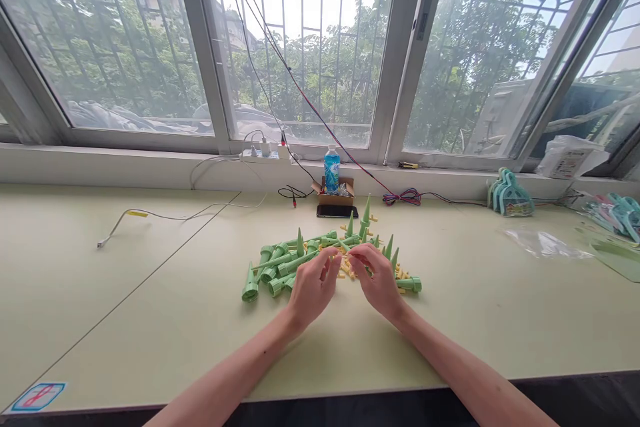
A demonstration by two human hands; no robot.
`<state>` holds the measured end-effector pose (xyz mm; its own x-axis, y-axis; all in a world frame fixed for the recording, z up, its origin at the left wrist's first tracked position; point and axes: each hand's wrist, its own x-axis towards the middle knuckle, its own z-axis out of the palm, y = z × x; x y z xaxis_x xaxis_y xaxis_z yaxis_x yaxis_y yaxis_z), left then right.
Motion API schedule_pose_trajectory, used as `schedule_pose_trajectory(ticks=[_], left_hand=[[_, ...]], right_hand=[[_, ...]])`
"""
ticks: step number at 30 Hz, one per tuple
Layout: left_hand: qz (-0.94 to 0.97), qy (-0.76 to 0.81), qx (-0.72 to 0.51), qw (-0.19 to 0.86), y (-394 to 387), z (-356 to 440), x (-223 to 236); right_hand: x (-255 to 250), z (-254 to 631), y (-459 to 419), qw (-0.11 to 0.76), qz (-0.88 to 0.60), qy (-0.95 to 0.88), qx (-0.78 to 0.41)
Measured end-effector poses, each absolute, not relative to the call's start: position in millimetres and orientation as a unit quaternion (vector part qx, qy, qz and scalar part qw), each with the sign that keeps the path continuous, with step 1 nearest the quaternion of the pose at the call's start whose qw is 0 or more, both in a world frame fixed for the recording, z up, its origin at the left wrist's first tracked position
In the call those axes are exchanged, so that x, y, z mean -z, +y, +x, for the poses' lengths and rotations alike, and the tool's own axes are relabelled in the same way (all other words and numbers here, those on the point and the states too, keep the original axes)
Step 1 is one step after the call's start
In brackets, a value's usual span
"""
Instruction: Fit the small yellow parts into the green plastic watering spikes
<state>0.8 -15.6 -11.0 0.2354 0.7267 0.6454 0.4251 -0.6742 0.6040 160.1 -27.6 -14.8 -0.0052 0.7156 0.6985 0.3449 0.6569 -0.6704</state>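
Near centre, left hand: narrow pinch, contents unclear
Right hand: likewise
Beside: tapered green plastic spikes, small yellow plastic pegs
Fingerwork: seemingly mid-handling; calls for steadiness

Both my bare forearms reach forward from the lower edge of my view, angling inward. My bare left hand and bare right hand nearly meet, backs upward, wrists bent, fingers curled toward each other with tips close together.
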Motion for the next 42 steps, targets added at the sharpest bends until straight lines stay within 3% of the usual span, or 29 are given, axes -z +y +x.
schedule_pose_trajectory(ticks=[6, 16, 21, 42], left_hand=[[0.710, 0.451, -0.525, 0.131, -16, 0, 4], [0.790, 0.509, -0.339, 0.049, -14, 1, 9], [0.821, 0.480, -0.307, 0.032, -14, 1, 12], [0.717, 0.479, -0.480, 0.161, -6, 0, 7]], right_hand=[[18, 161, -26, 0.597, -0.415, -0.669, -0.155], [20, 161, -27, 0.584, -0.446, -0.660, -0.155], [18, 160, -27, 0.574, -0.450, -0.667, -0.148], [20, 160, -26, 0.546, -0.444, -0.691, -0.167]])
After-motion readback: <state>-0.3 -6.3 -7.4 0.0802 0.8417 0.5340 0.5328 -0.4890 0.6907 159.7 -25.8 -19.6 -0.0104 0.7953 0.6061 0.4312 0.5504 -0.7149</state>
